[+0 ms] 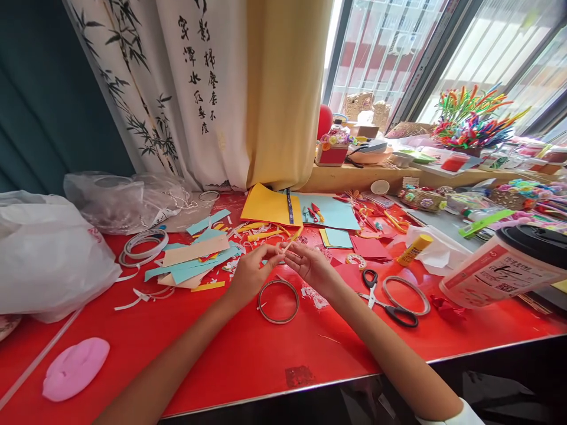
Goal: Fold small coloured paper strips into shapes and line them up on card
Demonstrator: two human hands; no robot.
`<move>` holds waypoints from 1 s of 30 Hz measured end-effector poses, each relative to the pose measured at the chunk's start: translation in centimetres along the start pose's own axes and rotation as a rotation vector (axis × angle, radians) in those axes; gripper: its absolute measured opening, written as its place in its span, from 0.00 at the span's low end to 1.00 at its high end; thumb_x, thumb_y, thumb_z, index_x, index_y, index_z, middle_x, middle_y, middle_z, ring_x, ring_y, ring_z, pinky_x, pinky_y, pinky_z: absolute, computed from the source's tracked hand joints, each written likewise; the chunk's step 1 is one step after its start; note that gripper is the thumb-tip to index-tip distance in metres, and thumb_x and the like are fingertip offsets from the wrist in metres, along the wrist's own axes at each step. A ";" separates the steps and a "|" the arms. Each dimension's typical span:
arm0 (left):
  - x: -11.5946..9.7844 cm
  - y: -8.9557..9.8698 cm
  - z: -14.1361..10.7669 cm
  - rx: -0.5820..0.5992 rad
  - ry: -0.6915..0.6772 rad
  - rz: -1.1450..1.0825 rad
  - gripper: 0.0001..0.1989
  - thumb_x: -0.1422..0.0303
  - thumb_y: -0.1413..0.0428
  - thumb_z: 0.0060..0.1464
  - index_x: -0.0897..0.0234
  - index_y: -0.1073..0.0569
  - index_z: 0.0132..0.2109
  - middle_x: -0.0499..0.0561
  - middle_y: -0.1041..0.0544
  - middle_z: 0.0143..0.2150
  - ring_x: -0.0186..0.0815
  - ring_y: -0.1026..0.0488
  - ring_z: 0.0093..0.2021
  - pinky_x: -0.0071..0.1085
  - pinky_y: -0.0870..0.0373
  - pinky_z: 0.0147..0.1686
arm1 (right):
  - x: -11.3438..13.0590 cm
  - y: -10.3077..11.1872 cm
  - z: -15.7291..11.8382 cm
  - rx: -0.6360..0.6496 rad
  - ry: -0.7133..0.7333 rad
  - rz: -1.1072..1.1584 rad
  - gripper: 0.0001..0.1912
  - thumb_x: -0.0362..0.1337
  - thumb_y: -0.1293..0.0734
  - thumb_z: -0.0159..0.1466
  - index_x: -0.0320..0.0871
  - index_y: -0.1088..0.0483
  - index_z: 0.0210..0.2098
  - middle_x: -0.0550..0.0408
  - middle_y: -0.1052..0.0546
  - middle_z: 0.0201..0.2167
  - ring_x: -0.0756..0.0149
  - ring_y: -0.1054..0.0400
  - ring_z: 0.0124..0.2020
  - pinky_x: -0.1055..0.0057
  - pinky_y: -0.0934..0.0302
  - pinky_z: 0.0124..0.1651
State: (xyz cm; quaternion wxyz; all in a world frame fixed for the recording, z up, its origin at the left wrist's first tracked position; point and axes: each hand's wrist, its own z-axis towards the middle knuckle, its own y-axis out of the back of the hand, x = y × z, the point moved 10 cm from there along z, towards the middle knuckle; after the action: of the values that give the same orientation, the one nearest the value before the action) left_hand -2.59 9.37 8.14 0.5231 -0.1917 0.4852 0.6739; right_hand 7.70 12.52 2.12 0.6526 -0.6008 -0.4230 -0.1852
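Note:
My left hand (254,274) and my right hand (310,268) meet above the middle of the red table. The fingertips of both are pinched around a thin pale strip (289,243), which looks like paper; the fingers partly cover it. Just below them a thin ring (278,321), like a narrow tape roll, lies flat on the table. To the right of my right hand are scissors (372,290) with black handles, blades spread. Beside them rests a second thin ring (405,277). A yellow glue stick (415,250) lies behind the scissors.
Blue and tan paper scraps (195,254) are heaped left of my hands. Yellow sheets (270,203) lie behind them. White tape rolls (153,255) and a plastic bag (48,254) are at left, near a pink piece (76,369). A large cup (496,274) stands at right.

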 end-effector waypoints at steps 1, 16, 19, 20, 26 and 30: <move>0.4 0.2 0.0 -0.019 0.057 -0.083 0.09 0.64 0.51 0.55 0.62 0.30 0.39 0.49 0.26 0.37 0.32 0.30 0.37 0.28 0.33 0.38 | -0.2 -0.2 0.0 0.015 -0.008 0.014 0.05 0.33 0.32 0.55 0.40 0.30 0.32 0.53 0.24 0.37 0.71 0.29 0.37 0.77 0.35 0.39; -0.3 1.4 0.0 -0.130 0.117 -0.277 0.09 0.66 0.46 0.51 0.60 0.35 0.40 0.46 0.30 0.33 0.31 0.30 0.36 0.27 0.34 0.38 | 0.6 -2.1 -1.0 0.092 0.105 -0.005 0.05 0.35 0.32 0.55 0.40 0.27 0.30 0.57 0.29 0.25 0.76 0.35 0.28 0.78 0.40 0.33; -0.7 1.4 0.1 -0.092 0.055 -0.176 0.08 0.66 0.45 0.50 0.60 0.33 0.40 0.48 0.31 0.37 0.30 0.32 0.37 0.26 0.34 0.38 | 0.7 -1.9 -1.1 0.070 0.115 -0.021 0.05 0.36 0.31 0.54 0.40 0.27 0.30 0.57 0.29 0.26 0.76 0.35 0.29 0.79 0.40 0.31; -0.9 1.4 0.2 -0.082 0.038 -0.156 0.09 0.66 0.45 0.50 0.60 0.33 0.40 0.48 0.31 0.37 0.30 0.32 0.37 0.27 0.34 0.38 | 0.8 -1.9 -1.1 0.065 0.125 -0.027 0.05 0.36 0.31 0.54 0.40 0.27 0.30 0.56 0.29 0.27 0.75 0.35 0.29 0.78 0.40 0.31; -1.9 1.2 0.3 -0.032 -0.043 -0.013 0.08 0.66 0.47 0.52 0.61 0.33 0.40 0.48 0.31 0.35 0.31 0.33 0.34 0.28 0.35 0.36 | 1.3 -2.0 -1.4 0.036 0.171 -0.091 0.07 0.37 0.31 0.54 0.40 0.27 0.31 0.56 0.30 0.26 0.75 0.37 0.26 0.77 0.41 0.30; -2.6 0.9 0.1 -0.009 -0.084 0.065 0.07 0.66 0.49 0.54 0.61 0.33 0.40 0.48 0.31 0.37 0.30 0.34 0.35 0.28 0.36 0.37 | 1.9 -2.1 -1.8 0.004 0.220 -0.180 0.08 0.38 0.32 0.54 0.41 0.27 0.32 0.57 0.30 0.25 0.76 0.39 0.24 0.76 0.42 0.29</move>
State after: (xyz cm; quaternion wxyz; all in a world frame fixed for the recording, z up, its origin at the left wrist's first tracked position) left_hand -2.39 8.12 10.54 0.5199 -0.1494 0.4659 0.7002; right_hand 7.78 10.91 5.03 0.6770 -0.5352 -0.4015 -0.3067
